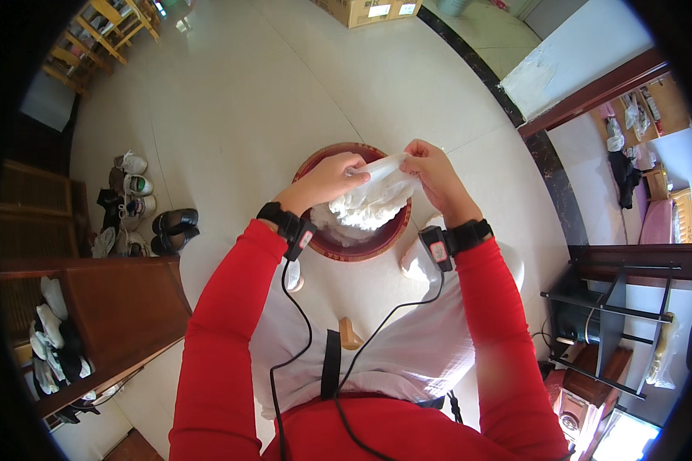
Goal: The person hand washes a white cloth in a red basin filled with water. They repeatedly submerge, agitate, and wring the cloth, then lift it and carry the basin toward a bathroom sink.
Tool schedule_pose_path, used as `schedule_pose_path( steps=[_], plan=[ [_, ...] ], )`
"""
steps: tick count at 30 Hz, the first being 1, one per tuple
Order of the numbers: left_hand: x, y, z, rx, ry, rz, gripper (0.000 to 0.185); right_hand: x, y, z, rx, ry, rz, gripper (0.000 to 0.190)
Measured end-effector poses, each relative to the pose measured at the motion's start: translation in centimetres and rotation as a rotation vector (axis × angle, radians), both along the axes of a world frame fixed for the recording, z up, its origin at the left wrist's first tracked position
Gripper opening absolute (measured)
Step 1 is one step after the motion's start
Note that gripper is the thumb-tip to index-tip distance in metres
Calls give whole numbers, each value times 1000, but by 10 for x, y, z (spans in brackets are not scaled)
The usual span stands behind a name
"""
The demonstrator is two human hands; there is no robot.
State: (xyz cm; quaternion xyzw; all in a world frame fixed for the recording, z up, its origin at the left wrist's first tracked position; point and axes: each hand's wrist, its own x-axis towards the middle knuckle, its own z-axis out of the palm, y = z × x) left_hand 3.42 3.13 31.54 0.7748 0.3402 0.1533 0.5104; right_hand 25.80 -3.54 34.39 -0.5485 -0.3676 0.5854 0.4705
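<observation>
A round basin [354,253] with a patterned red rim stands on the floor between my feet. Over it I hold a thin white sheet of cloth or film [383,178], stretched between both hands. My left hand [334,176] grips its left edge, thumb pointing right. With thumb and fingers, my right hand [429,167] pinches the upper right corner. The lower part of the white material hangs bunched into the basin. Beneath it lies a fluffy whitish mass [328,225], partly hidden by my left hand and the sheet; I cannot tell what it is made of.
Black shoes [175,230] and several sneakers [135,184] stand on the tiles at the left, near a wooden cabinet [121,311]. A cardboard box [366,11] is at the far edge. At the right stands a black rack [605,311]. Cables [305,328] hang from my wrist straps.
</observation>
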Motion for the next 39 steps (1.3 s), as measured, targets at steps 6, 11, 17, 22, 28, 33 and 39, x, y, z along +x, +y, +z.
schedule_pose_path(
  steps=[6, 11, 17, 22, 28, 33, 39],
  plan=[
    [-2, -1, 32, -183, -160, 117, 27, 1, 2, 3, -17, 60, -97, 13],
    [-2, -1, 42, -548, -611, 37, 36, 1, 3, 12, -25, 135, -239, 12],
    [3, -5, 34, -285, -381, 124, 33, 0, 1, 16, -17, 175, -220, 11],
    [9, -8, 36, -202, -353, 169, 30, 1, 4, 8, -6, 198, -209, 12],
    [12, -11, 40, -241, -193, 182, 34, -6, 3, 7, 32, 160, -93, 15],
    [15, -6, 22, -329, -488, 260, 34, -18, -1, 10, 46, 83, -5, 9],
    [34, -16, 20, -217, -641, 402, 26, -27, 6, 0, 76, 177, -34, 15]
  ],
)
